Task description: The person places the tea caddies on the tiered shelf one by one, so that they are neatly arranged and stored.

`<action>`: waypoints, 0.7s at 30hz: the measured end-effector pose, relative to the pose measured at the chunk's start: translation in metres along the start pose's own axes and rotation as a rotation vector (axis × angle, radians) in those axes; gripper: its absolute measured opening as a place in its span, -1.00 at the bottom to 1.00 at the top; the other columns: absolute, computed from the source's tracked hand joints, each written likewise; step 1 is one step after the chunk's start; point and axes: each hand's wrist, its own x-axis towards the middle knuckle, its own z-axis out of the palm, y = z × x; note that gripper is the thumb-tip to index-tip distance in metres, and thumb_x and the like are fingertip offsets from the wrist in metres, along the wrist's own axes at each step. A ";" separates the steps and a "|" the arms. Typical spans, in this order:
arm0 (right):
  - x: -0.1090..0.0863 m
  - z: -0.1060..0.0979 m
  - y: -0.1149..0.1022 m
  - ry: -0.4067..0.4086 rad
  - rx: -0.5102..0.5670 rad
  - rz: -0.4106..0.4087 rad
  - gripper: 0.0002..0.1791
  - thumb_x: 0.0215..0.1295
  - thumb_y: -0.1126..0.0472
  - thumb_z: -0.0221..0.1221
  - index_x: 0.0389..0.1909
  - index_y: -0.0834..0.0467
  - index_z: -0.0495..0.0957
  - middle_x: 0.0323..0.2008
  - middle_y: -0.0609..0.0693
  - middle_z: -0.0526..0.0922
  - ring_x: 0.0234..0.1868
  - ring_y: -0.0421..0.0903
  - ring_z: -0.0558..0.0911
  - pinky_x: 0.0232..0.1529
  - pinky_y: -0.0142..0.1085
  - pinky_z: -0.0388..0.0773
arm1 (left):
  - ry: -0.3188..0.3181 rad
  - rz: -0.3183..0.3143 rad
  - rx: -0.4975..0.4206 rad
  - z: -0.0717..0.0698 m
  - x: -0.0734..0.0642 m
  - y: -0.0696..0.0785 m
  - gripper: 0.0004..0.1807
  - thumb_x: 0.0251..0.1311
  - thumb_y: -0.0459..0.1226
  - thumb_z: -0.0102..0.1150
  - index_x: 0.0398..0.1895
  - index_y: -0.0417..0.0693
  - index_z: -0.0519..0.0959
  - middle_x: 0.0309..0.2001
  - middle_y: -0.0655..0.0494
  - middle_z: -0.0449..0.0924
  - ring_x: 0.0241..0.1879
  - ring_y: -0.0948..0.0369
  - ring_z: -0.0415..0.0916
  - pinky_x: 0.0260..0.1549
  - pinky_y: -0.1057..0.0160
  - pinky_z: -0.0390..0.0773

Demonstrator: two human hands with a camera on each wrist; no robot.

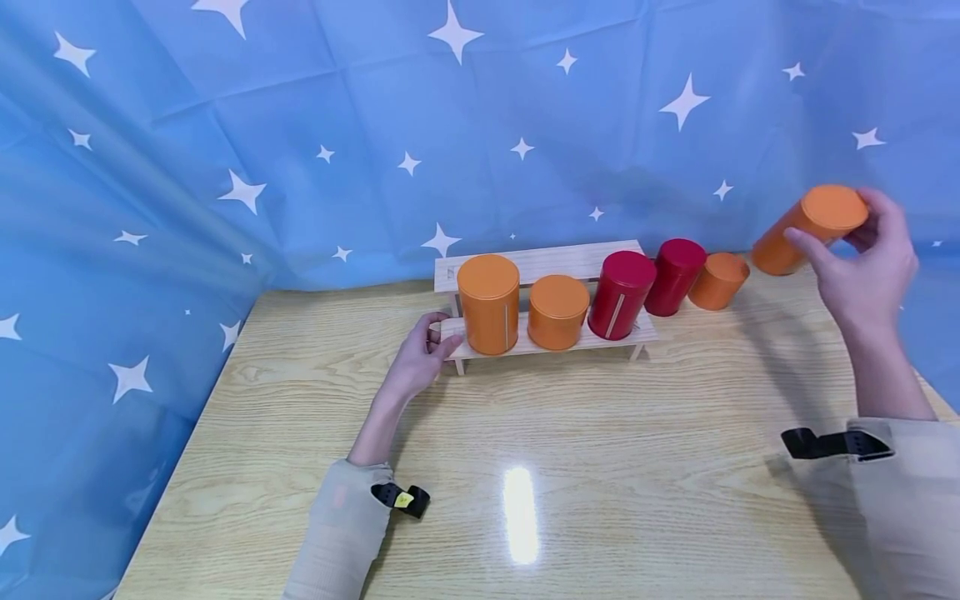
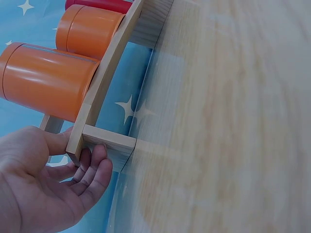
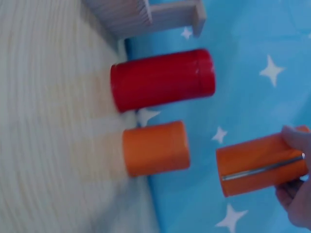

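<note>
My right hand (image 1: 873,258) grips a tall orange canister (image 1: 795,233) near its lid, thumb on one side and fingers on the other. The canister is tilted, and in the right wrist view it hangs apart from the table, with a pale vertical strip (image 3: 262,169) on its side. My left hand (image 1: 420,358) holds the left end of a two-step wooden rack (image 1: 547,262), the thumb over the lower step and the fingers curled beneath. On that lower step stand a tall orange canister (image 1: 489,308), a short orange canister (image 1: 558,315) and a red canister (image 1: 621,298).
Right of the rack, another red canister (image 1: 675,279) and a short orange canister (image 1: 718,283) stand on the wooden table (image 1: 600,467). A blue star-patterned cloth (image 1: 375,108) hangs behind and down the left side.
</note>
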 end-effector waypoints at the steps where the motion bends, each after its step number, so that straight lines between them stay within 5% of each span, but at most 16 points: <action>1: 0.000 0.000 -0.005 -0.001 0.014 -0.006 -0.28 0.30 0.08 0.36 0.44 -0.17 0.31 0.28 -0.21 0.46 0.18 -0.32 0.45 0.32 -0.46 0.33 | 0.000 0.000 -0.001 0.000 0.000 0.000 -0.47 0.45 -0.31 0.15 0.40 -0.22 0.27 -0.27 0.03 0.28 -0.35 0.22 0.33 -0.05 0.12 0.68; 13: -0.009 0.010 -0.066 -0.048 0.274 -0.121 -0.25 0.13 0.34 0.46 0.36 0.00 0.44 0.13 -0.19 0.55 0.12 -0.23 0.52 0.24 -0.46 0.43 | 0.002 0.004 0.018 0.000 -0.001 0.002 -0.47 0.45 -0.28 0.17 0.40 -0.19 0.28 -0.25 0.02 0.33 -0.34 0.18 0.37 -0.09 0.12 0.67; 21: -0.015 0.027 -0.097 -0.126 0.328 -0.221 -0.25 0.12 0.37 0.46 0.36 0.04 0.44 0.10 -0.15 0.58 0.10 -0.20 0.54 0.20 -0.46 0.47 | 0.000 0.000 0.014 0.000 -0.002 0.001 -0.46 0.46 -0.28 0.16 0.40 -0.21 0.27 -0.26 0.04 0.27 -0.35 0.21 0.33 -0.07 0.15 0.69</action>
